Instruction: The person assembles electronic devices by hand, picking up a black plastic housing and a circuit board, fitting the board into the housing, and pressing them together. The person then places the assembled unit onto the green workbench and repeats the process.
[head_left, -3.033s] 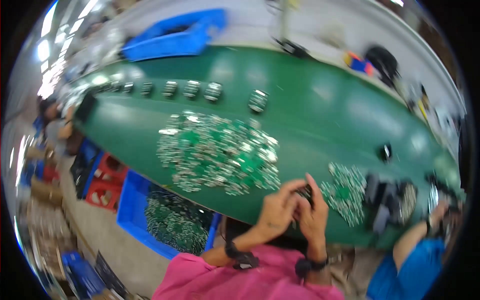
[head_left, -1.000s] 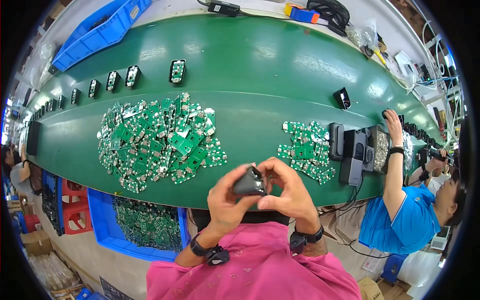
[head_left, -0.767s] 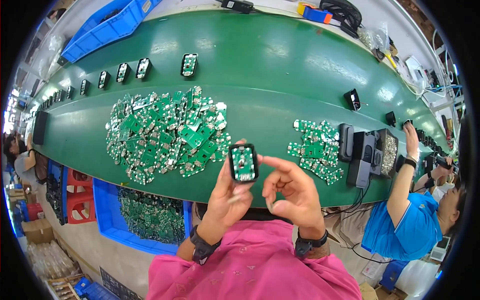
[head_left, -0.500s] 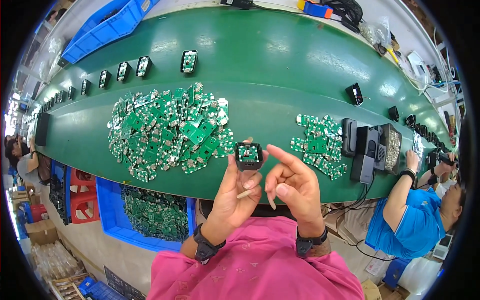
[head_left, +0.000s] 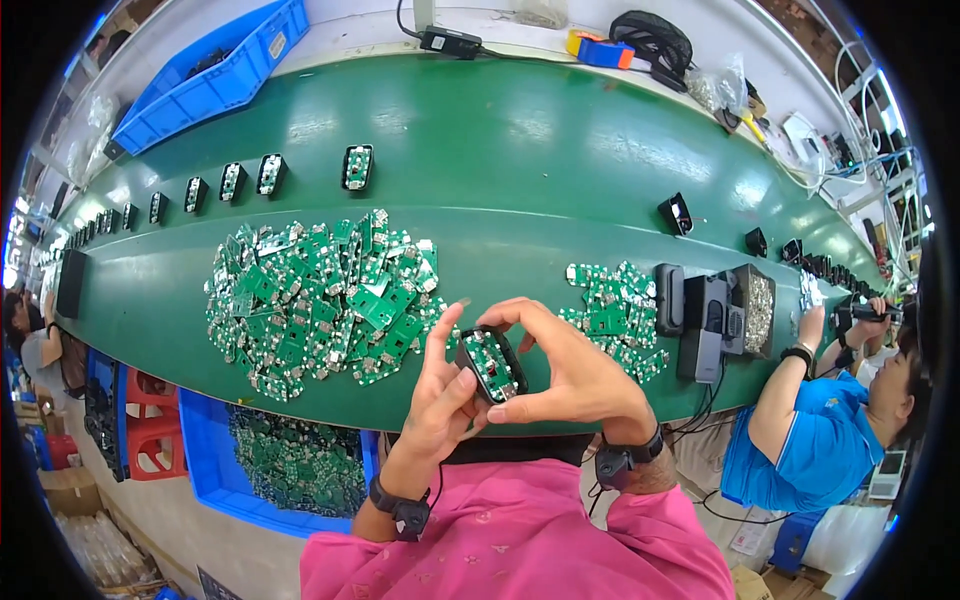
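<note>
**Both hands on one black housing with a circuit board inside**

The left hand (head_left: 440, 395) and right hand (head_left: 575, 375) meet just above the near edge of the green tabletop (head_left: 520, 150). Between them sits a small black housing (head_left: 490, 363) with a green circuit board seated in it, open face up, tilted slightly to the left. Left-hand fingers are narrow — thumb pressed against the housing's lower left side, index finger stretched up past its left edge. Right-hand fingers curl over the top and close on the right and bottom edges, so the housing is pinched from both sides.

Surroundings:
- Large heap of loose green circuit boards (head_left: 320, 295) lies on the tabletop just left of the hands, touching none of them.
- Smaller heap of boards (head_left: 615, 310) sits just right of the right hand.
- Row of filled black housings (head_left: 270, 175) runs along the far left — well apart from the hands.
- Blue bin of boards (head_left: 290, 465) stands below the tabletop edge, left of the person's pink sleeve.
- Co-worker in a blue shirt (head_left: 810, 450) works at the far right.
</note>
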